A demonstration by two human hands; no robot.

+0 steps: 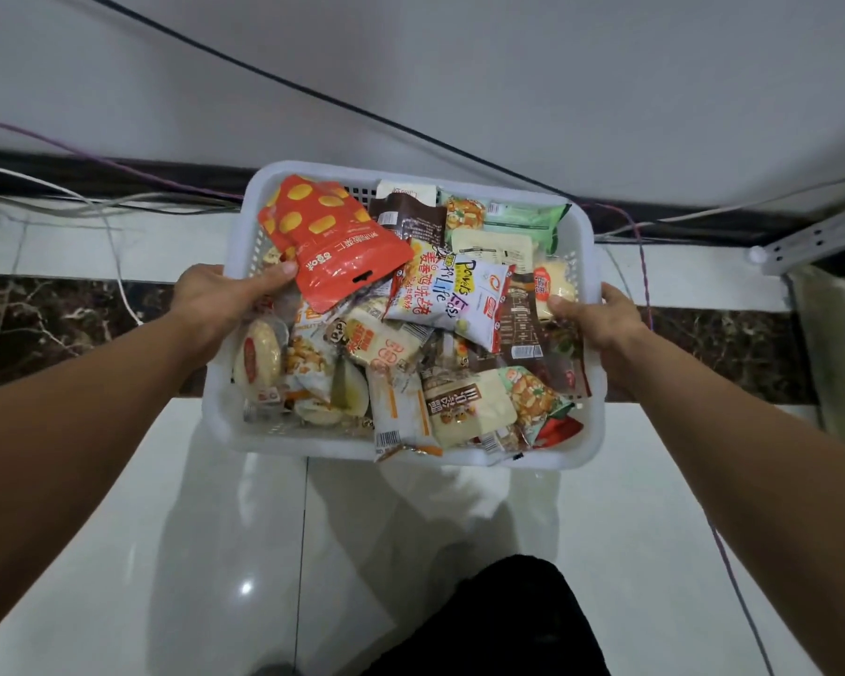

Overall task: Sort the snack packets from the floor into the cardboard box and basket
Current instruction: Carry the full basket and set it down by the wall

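Observation:
A white plastic basket point(587, 422) full of several snack packets is held up over the floor in front of me. My left hand point(220, 300) grips its left rim, thumb inside beside a large red packet with orange ovals point(330, 241). My right hand point(601, 324) grips the right rim, thumb over the edge next to a brown packet point(520, 319). A white packet with printed lettering point(452, 295) lies in the middle, and a cream packet point(469, 407) near the front. No cardboard box is in view.
White glossy floor tiles point(167, 529) with a dark marble strip point(59, 329) lie below. Cables point(118, 197) run along the dark skirting under a white wall. A metal bracket point(820, 236) and a grey object point(840, 344) stand at right. My dark trouser leg point(498, 622) shows at the bottom.

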